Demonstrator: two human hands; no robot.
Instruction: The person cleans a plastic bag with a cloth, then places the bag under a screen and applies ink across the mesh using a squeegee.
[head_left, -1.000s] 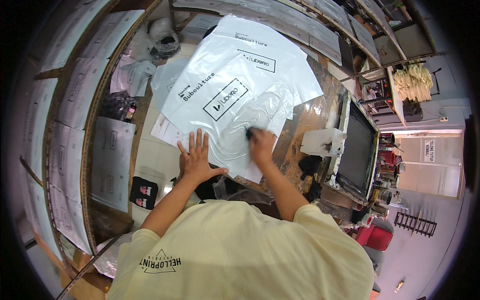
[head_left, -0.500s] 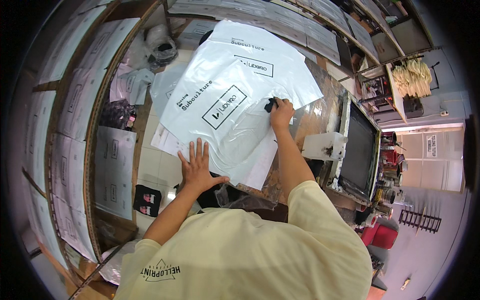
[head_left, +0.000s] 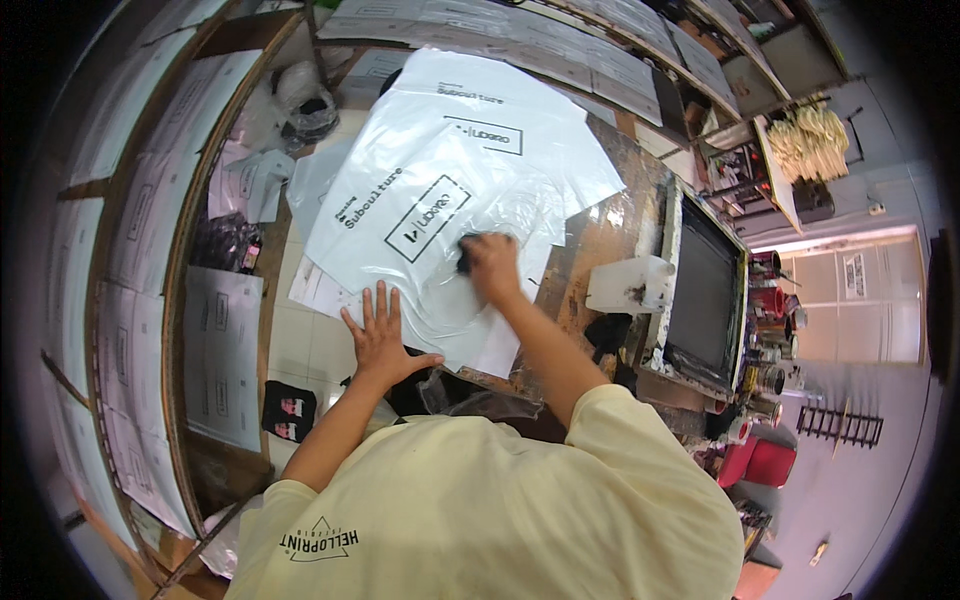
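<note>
A large white plastic sheet (head_left: 420, 150) with black print lies spread over the wooden table (head_left: 630, 160), its surface wrinkled near my hands. My left hand (head_left: 380, 341) rests flat on the sheet's near left edge, fingers spread. Toward the middle of the sheet, my right hand (head_left: 494, 264) is closed round a bunched black cloth (head_left: 465, 252) and presses it against the plastic. Part of the cloth is hidden under my fingers. Paler white paper (head_left: 497, 352) shows from beneath the sheet's near edge.
To the right stand a translucent white plastic container (head_left: 628, 284) and a framed printing screen (head_left: 705, 290). Several ink cans (head_left: 765, 300) line the screen's far side. Shelves with white printed sheets (head_left: 222, 350) run along the left. A folded black shirt (head_left: 290, 410) lies low on the left.
My right hand has moved left and slightly nearer across the sheet with the black cloth. My left hand stays pressed on the sheet's edge. The whole view has shifted a little.
</note>
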